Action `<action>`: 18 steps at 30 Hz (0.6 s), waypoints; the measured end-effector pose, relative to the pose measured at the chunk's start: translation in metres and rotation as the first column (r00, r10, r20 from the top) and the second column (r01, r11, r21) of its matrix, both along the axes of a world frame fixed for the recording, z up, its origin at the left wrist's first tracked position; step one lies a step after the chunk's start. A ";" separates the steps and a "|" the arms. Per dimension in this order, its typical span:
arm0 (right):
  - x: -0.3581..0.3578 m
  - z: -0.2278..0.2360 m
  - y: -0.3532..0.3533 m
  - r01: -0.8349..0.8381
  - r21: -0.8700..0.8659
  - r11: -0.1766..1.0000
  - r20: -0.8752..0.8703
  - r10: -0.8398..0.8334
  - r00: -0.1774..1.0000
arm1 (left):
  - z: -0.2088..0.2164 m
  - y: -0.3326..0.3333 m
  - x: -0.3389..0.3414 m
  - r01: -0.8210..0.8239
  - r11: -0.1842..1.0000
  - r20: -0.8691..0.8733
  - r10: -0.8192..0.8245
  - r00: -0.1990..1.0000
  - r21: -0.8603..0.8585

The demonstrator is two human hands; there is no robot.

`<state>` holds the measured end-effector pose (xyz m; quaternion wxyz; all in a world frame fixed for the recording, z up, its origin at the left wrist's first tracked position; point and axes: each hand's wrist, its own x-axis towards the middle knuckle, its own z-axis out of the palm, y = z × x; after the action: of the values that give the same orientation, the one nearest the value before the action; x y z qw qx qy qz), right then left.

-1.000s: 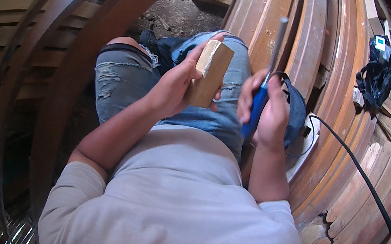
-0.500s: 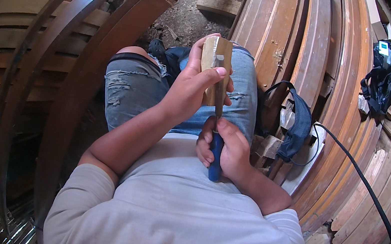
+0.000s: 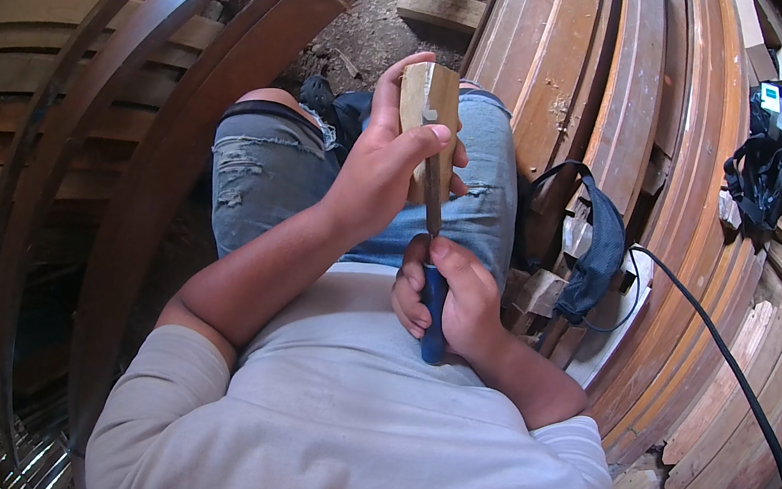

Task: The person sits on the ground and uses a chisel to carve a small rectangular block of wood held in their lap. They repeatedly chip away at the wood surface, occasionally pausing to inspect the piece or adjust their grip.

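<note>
My left hand [image 3: 374, 166] is closed around a pale wooden block [image 3: 422, 92], holding it upright above my knees. The thumb of that hand presses on the near face, close to a chisel blade [image 3: 434, 205]. My right hand [image 3: 466, 298] grips the chisel's blue handle [image 3: 431, 327] in front of my stomach. From there the blade runs up against the block; its tip is partly covered by the left thumb and hard to make out.
Long brown planks [image 3: 624, 107] lie stacked to my right, with a dark blue strap-like cloth [image 3: 589, 274] and a black cable [image 3: 712, 328]. A black bag [image 3: 760, 178] sits farther right. Curved wooden beams [image 3: 165, 130] rise on my left. A loose wood piece [image 3: 439, 9] lies on the ground ahead.
The block and the chisel's blade end have tilted slightly left, and the block sits a little higher. Both hands keep their grips.
</note>
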<state>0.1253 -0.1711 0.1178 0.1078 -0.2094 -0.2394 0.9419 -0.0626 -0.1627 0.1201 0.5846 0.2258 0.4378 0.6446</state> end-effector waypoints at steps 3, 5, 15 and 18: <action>0.003 -0.007 0.001 -0.017 -0.016 1.000 -0.059 0.016 0.998 | 0.002 0.000 0.003 -0.023 1.000 -0.074 0.021 0.997 -0.018; 0.005 -0.008 0.001 -0.009 -0.006 1.000 -0.073 0.009 0.997 | 0.004 0.000 0.005 -0.038 0.999 -0.118 0.035 0.992 -0.023; 0.001 -0.003 -0.011 0.068 0.136 0.988 0.039 -0.074 0.997 | 0.004 -0.005 0.009 -0.036 0.998 -0.239 0.047 0.970 0.047; 0.002 -0.002 -0.012 0.061 0.155 0.986 0.021 -0.065 0.998 | 0.007 -0.008 0.011 -0.037 0.998 -0.270 0.048 0.962 0.043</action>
<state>0.1274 -0.1830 0.1154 0.1504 -0.2203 -0.3064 0.9137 -0.0519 -0.1703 0.1267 0.5008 0.3133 0.5065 0.6280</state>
